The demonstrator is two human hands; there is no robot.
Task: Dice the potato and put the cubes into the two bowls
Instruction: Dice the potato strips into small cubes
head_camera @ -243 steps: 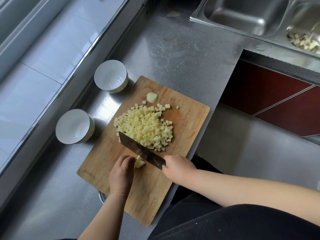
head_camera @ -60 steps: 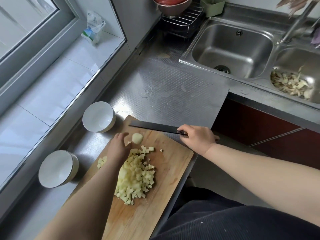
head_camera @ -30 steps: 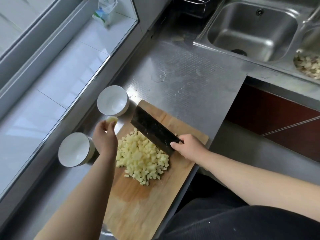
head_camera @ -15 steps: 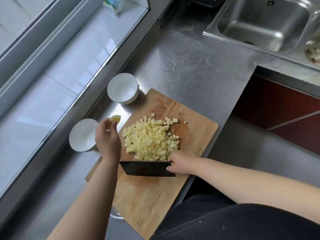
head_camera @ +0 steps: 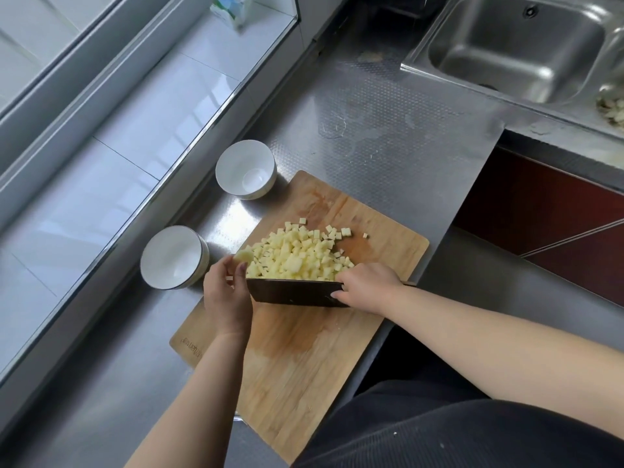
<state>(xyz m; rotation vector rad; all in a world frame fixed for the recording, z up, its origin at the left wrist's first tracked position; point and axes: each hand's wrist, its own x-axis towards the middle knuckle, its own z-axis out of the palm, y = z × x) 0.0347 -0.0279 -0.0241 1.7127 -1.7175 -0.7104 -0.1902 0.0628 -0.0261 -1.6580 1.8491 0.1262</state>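
Two white round bowls (head_camera: 245,169) (head_camera: 174,256) sit left of the wooden board (head_camera: 304,349). Pale potato cubes (head_camera: 297,255) lie heaped beyond the knife (head_camera: 293,292), gripped by the right hand (head_camera: 366,285); the left hand (head_camera: 226,298) pinches a potato end (head_camera: 243,256).

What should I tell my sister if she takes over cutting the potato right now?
Left hand: fingers pinch an uncut potato end piece at the board's left edge.
Right hand: grips the cleaver, blade on edge against the near side of the potato cubes.
Cubes sit piled on the cutting board. Both white bowls, far bowl and near bowl, stand left of the board with no cubes in them.
Done: nearly all dicing.
Left: deal with the end piece, move cubes into both bowls.
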